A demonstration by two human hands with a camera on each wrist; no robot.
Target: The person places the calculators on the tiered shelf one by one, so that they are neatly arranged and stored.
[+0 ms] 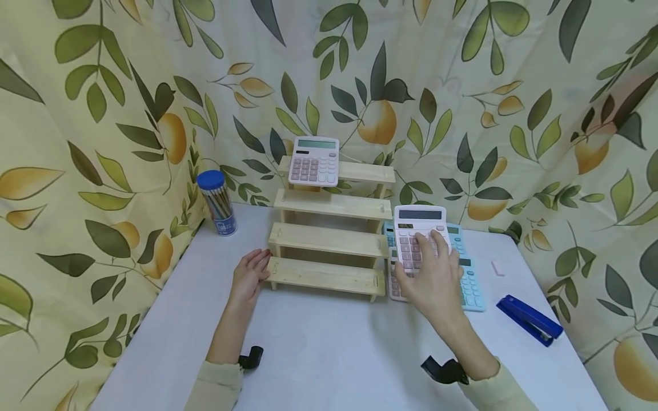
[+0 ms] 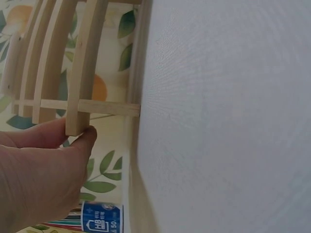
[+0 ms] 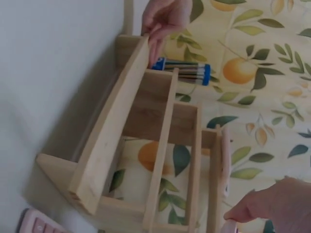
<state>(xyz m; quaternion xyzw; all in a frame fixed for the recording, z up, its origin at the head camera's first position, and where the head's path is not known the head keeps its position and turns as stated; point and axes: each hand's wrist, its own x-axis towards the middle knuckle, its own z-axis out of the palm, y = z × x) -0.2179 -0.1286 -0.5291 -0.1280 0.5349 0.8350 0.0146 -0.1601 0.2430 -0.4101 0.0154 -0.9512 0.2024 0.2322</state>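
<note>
A stepped wooden shelf (image 1: 329,240) with several tiers stands on the table. My left hand (image 1: 252,273) pinches the left end of its lowest board (image 2: 87,63), as the left wrist view shows. A pink calculator (image 1: 420,216) is in my right hand (image 1: 437,279), whose fingers lie over its keys; the right wrist view shows only its edge under the thumb side. Beneath it, another pink calculator (image 1: 396,290) and blue calculators (image 1: 473,294) lie beside the shelf, partly covered. One more pink calculator (image 1: 314,161) leans on the top tier, at the left.
A blue-lidded tub of pencils (image 1: 218,202) stands left of the shelf. On the right lie a blue stapler (image 1: 529,319) and a small pink eraser-like block (image 1: 497,268). A leaf-and-fruit patterned curtain (image 1: 437,85) hangs behind and along both sides of the white table (image 1: 329,354).
</note>
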